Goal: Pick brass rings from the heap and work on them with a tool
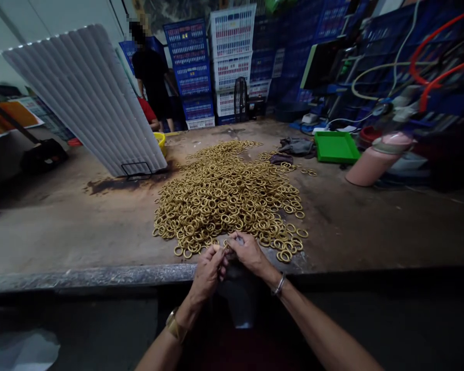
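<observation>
A wide heap of gold-coloured metal rings covers the middle of the worktable. At the heap's near edge, my left hand is closed in a pinch, with a watch on that wrist. My right hand meets it from the other side, thumb and forefinger pinched, a metal bracelet on the wrist. One small ring shows between the fingertips of both hands. The fingers hide part of it, and whether the left hand has more rings in its palm is hidden.
A tall corrugated grey panel leans on the table at left. To the right are a green tray, dark cloths and a pink bottle. Stacked crates and a person are behind.
</observation>
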The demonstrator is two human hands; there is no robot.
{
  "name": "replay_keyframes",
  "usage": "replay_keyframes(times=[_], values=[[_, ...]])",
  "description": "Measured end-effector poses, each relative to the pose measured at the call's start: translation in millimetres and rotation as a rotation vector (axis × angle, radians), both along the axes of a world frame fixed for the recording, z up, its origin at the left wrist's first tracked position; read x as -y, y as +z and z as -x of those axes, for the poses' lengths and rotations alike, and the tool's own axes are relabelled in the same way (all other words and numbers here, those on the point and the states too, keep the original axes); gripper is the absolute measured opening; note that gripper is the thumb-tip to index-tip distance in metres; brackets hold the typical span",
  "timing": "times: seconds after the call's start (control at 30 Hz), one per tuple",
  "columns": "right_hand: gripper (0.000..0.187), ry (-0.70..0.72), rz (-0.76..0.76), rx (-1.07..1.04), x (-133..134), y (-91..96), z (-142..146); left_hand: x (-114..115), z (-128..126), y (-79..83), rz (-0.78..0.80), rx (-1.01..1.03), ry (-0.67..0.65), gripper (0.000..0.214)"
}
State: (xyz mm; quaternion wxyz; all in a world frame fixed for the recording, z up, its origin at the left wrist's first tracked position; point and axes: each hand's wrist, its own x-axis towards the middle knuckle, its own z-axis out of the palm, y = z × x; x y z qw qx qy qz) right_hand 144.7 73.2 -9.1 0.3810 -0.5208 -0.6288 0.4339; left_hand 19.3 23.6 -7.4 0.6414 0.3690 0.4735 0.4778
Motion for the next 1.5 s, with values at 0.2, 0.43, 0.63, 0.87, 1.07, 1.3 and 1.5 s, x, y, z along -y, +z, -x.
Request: replay_keyframes(times=[0.2, 0.43, 0.63, 0.87, 1.07, 1.3, 1.5], values=[[0.019, 0.139, -0.244, 0.337, 12, -6.1, -7, -2, 2, 4.3, -0.038, -0.048, 0.019, 0.031], [0.017, 0.23, -0.316, 0.51, 19, -9.5, -6, -2, 1, 9.1, -0.085, -0.188, -0.006, 0.032], [0.017, 0.225, -0.3, 0.586, 20, -7.8, -5, -2, 0, 5.4, -0.083, -0.209, 0.016, 0.032], [0.018, 0.095, -0.218, 0.733, 7, -5.4, -8, 8, 1, 9.8, 0.012, 0.08, -0.025, 0.026], [0.021, -0.097, -0.35, 0.709, -18, 9.3, -4, 10, 3, 6.1, 0.085, 0.305, 0.034, 0.024], [0.016, -0.095, -0.3, 0.834, -39, 24.9, 14, 7, 6, 7.1, 0.156, 0.42, 0.094, 0.023], [0.014, -0.115, -0.298, 0.787, -46, 19.3, 15, 1, 10, -3.9, 0.296, 0.593, 0.124, 0.025]])
